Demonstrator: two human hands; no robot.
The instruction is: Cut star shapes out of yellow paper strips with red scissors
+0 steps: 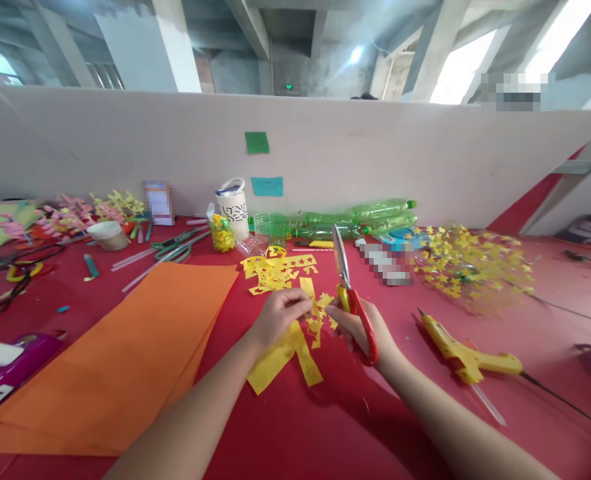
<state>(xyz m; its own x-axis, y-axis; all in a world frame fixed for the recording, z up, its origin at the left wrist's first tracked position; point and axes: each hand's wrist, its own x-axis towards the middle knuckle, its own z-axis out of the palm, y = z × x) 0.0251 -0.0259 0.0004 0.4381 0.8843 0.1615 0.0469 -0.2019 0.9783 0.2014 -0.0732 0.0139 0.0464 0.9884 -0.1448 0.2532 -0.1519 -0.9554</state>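
The scissors [361, 320] have red and yellow handles, and my right hand [370, 330] is wrapped round them with the blades pointing up and away from me. My left hand [282, 313] is pinched over the yellow scraps; whatever lies between its fingertips is too small or hidden to name. Small yellow stars [324, 305] lie on the red table between my two hands. Under and in front of my left hand are yellow felt-like strips [308, 363]. Farther back lies a pile of yellow sheets with star-shaped holes [275, 270].
Orange sheets [125, 347] cover the left side, beside a purple power strip [15, 367]. A yellow glue gun [462, 350] and a yellow star spray [470, 263] are at right. Green bottles [332, 220], a white cup [232, 210] and a jar of yellow bits [221, 233] line the back.
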